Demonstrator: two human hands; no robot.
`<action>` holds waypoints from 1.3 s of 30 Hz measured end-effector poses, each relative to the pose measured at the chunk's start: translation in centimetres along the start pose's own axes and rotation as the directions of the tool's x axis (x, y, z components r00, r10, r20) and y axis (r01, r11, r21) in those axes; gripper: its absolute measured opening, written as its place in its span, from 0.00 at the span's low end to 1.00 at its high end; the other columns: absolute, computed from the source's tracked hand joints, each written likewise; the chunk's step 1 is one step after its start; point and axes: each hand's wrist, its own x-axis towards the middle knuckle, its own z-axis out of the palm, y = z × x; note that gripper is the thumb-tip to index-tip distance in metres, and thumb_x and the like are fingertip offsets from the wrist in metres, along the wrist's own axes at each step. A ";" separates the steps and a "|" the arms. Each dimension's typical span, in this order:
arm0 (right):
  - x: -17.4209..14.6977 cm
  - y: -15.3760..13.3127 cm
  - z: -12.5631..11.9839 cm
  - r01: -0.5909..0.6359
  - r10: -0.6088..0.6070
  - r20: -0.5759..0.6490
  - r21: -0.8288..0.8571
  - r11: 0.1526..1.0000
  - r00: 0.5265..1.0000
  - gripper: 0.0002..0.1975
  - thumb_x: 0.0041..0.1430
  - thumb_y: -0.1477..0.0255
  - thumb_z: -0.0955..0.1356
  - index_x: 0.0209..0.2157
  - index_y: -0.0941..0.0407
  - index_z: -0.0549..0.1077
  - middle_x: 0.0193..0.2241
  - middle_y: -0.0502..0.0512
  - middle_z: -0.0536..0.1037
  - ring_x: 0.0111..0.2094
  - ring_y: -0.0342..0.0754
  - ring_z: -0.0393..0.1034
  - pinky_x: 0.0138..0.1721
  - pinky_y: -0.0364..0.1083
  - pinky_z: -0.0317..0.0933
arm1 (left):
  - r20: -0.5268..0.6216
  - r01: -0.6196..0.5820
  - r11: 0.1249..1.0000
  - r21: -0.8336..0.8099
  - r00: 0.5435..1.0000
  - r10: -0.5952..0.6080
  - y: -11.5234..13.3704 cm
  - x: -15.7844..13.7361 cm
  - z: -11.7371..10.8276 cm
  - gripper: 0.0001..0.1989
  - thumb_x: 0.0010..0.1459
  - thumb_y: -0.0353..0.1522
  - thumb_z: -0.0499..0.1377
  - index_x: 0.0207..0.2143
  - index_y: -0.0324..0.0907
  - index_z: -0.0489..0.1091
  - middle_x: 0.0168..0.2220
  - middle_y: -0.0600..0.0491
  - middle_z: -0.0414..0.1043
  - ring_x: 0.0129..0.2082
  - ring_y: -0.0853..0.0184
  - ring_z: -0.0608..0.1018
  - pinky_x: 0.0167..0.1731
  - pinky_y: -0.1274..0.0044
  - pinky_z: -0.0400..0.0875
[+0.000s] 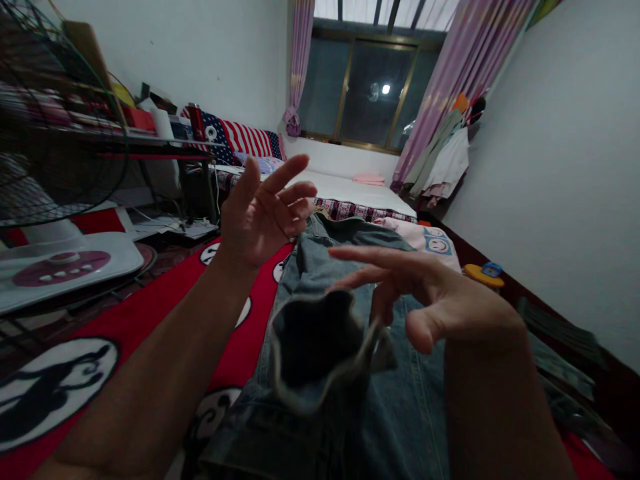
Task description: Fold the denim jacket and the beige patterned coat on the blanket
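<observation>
A blue denim garment (pixel 405 380) with a collar-like top edge at its far end, probably a jacket, lies in front of me. The round open end of a sleeve (pixel 325 400) stands up toward the camera, blurred, with its dark inside showing. My left hand (pixel 270 210) is raised palm up beyond the sleeve, fingers spread and holding nothing. Just right of the sleeve opening hovers my right hand (pixel 425 293), fingers apart and bent downward. Its lower fingers are close to the cuff's edge; whether they touch it I cannot tell.
Under the garment is a red cloth (pixel 135 333) with round black-and-white figures. A fan (pixel 55 133) with a white base stands at the left, before a cluttered desk (pixel 165 143). Behind are a bed (pixel 340 183) and a window; folded clothes (pixel 565 373) lie at right.
</observation>
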 end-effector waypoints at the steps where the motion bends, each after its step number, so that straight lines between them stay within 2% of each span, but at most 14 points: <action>1: -0.1 0.0 -0.2 -0.034 0.033 0.081 0.013 0.999 0.996 0.40 0.40 0.54 0.77 0.55 0.53 0.71 0.38 0.55 0.80 0.34 0.49 0.76 0.30 0.44 0.70 | -0.030 -0.004 0.999 0.037 1.000 0.005 -0.1 0.2 -0.3 0.31 0.58 0.56 0.50 0.54 0.48 0.72 0.45 0.49 0.77 0.39 0.61 0.79 0.24 0.79 0.69; 3: 0.2 0.4 -0.5 -0.079 0.075 0.126 0.029 0.996 0.989 0.37 0.44 0.52 0.75 0.54 0.54 0.72 0.39 0.56 0.80 0.30 0.46 0.75 0.28 0.43 0.69 | -0.044 0.018 0.993 0.117 0.999 -0.013 -0.7 0.6 -0.8 0.30 0.57 0.54 0.52 0.53 0.47 0.73 0.44 0.48 0.77 0.39 0.62 0.79 0.26 0.79 0.70; 5: 1.0 1.5 -0.8 -0.113 0.113 0.058 0.003 0.994 0.992 0.33 0.49 0.53 0.73 0.53 0.56 0.73 0.39 0.58 0.81 0.29 0.44 0.75 0.28 0.42 0.68 | 0.000 0.072 0.976 0.204 0.997 -0.073 -1.8 1.0 -0.8 0.28 0.57 0.53 0.54 0.51 0.46 0.74 0.43 0.48 0.78 0.37 0.63 0.79 0.28 0.78 0.71; 8: 2.5 4.4 -1.3 -0.178 0.161 -0.143 -0.117 0.977 0.977 0.26 0.54 0.56 0.71 0.49 0.58 0.75 0.35 0.58 0.81 0.29 0.45 0.76 0.28 0.41 0.66 | 0.108 0.147 0.899 0.413 0.972 -0.208 -4.3 1.4 -0.5 0.26 0.55 0.49 0.58 0.48 0.42 0.75 0.40 0.47 0.78 0.36 0.63 0.79 0.31 0.76 0.72; 10: 3.4 6.8 -1.5 -0.272 0.180 -0.337 -0.251 0.929 0.924 0.22 0.56 0.58 0.70 0.46 0.60 0.76 0.34 0.59 0.81 0.32 0.47 0.76 0.30 0.43 0.66 | 0.153 0.114 0.771 0.626 0.952 -0.265 -6.5 1.3 -0.3 0.22 0.53 0.44 0.62 0.46 0.40 0.76 0.40 0.46 0.78 0.40 0.60 0.79 0.39 0.73 0.73; 14: 4.3 11.2 -1.7 -0.596 0.213 -0.604 -0.552 0.584 0.768 0.23 0.55 0.61 0.70 0.49 0.60 0.75 0.45 0.65 0.78 0.44 0.56 0.74 0.42 0.50 0.65 | 0.015 0.064 0.380 0.923 0.979 -0.203 -11.3 0.4 -0.9 0.27 0.51 0.36 0.65 0.53 0.38 0.72 0.55 0.40 0.68 0.56 0.51 0.70 0.56 0.65 0.64; 17: 4.3 13.0 -1.7 -0.671 0.320 -0.593 -0.610 0.422 0.739 0.29 0.56 0.58 0.69 0.54 0.60 0.70 0.49 0.67 0.76 0.49 0.60 0.71 0.46 0.54 0.63 | -0.146 0.197 0.271 0.942 0.970 -0.197 -13.9 -0.2 -2.4 0.33 0.54 0.38 0.63 0.62 0.39 0.63 0.60 0.38 0.62 0.59 0.50 0.67 0.57 0.64 0.63; 22: 4.0 14.1 -1.7 -0.696 0.418 -0.558 -0.612 0.377 0.717 0.29 0.53 0.55 0.70 0.52 0.57 0.71 0.49 0.66 0.76 0.46 0.58 0.74 0.44 0.52 0.64 | -0.118 0.239 0.415 0.878 0.947 -0.298 -15.5 0.0 -4.5 0.29 0.57 0.39 0.60 0.60 0.39 0.65 0.56 0.42 0.70 0.53 0.56 0.74 0.53 0.69 0.68; 25: 3.6 14.4 -2.0 -0.696 0.517 -0.468 -0.530 0.485 0.717 0.33 0.49 0.59 0.73 0.55 0.58 0.69 0.39 0.63 0.80 0.31 0.53 0.77 0.34 0.48 0.67 | -0.106 0.227 0.451 0.863 0.955 -0.278 -15.7 0.1 -4.7 0.30 0.54 0.39 0.62 0.58 0.38 0.67 0.56 0.44 0.71 0.52 0.56 0.75 0.52 0.70 0.69; 28: 3.1 14.2 -2.3 -0.711 0.640 -0.311 -0.351 0.609 0.703 0.45 0.47 0.64 0.76 0.63 0.60 0.57 0.26 0.55 0.79 0.21 0.50 0.74 0.23 0.45 0.66 | -0.095 0.226 0.451 0.864 0.951 -0.295 -15.6 0.1 -4.4 0.33 0.50 0.40 0.64 0.57 0.36 0.68 0.55 0.43 0.71 0.51 0.55 0.75 0.52 0.70 0.69; 31: 2.7 13.4 -2.7 -0.704 0.704 -0.120 -0.281 0.652 0.700 0.55 0.48 0.67 0.76 0.68 0.56 0.42 0.23 0.50 0.77 0.21 0.48 0.74 0.22 0.43 0.66 | -0.105 0.238 0.459 0.856 0.950 -0.295 -15.0 0.7 -4.0 0.29 0.47 0.33 0.65 0.54 0.36 0.72 0.52 0.45 0.75 0.50 0.55 0.76 0.52 0.70 0.69; 33: 2.7 12.5 -3.0 -0.679 0.705 -0.042 -0.312 0.664 0.708 0.53 0.51 0.67 0.75 0.69 0.53 0.39 0.26 0.50 0.78 0.23 0.47 0.75 0.25 0.43 0.67 | -0.109 0.240 0.495 0.835 0.954 -0.279 -14.3 1.7 -3.8 0.26 0.44 0.28 0.65 0.49 0.37 0.76 0.48 0.48 0.78 0.48 0.56 0.77 0.52 0.70 0.68; 36: 2.7 10.5 -3.4 -0.612 0.643 -0.119 -0.476 0.632 0.757 0.42 0.55 0.64 0.73 0.67 0.54 0.53 0.29 0.55 0.80 0.28 0.48 0.76 0.31 0.43 0.68 | -0.140 0.284 0.606 0.743 0.951 -0.275 -13.4 4.4 -3.2 0.24 0.41 0.25 0.64 0.45 0.37 0.78 0.40 0.49 0.80 0.44 0.57 0.79 0.49 0.70 0.71; 39: 2.4 7.4 -3.0 -0.467 0.436 -0.214 -0.614 0.636 0.874 0.33 0.53 0.57 0.73 0.57 0.58 0.70 0.36 0.60 0.80 0.36 0.50 0.76 0.37 0.44 0.67 | -0.227 0.344 0.706 0.620 0.939 -0.259 -13.2 8.0 -2.6 0.24 0.40 0.22 0.63 0.44 0.35 0.78 0.35 0.48 0.80 0.37 0.61 0.80 0.43 0.71 0.73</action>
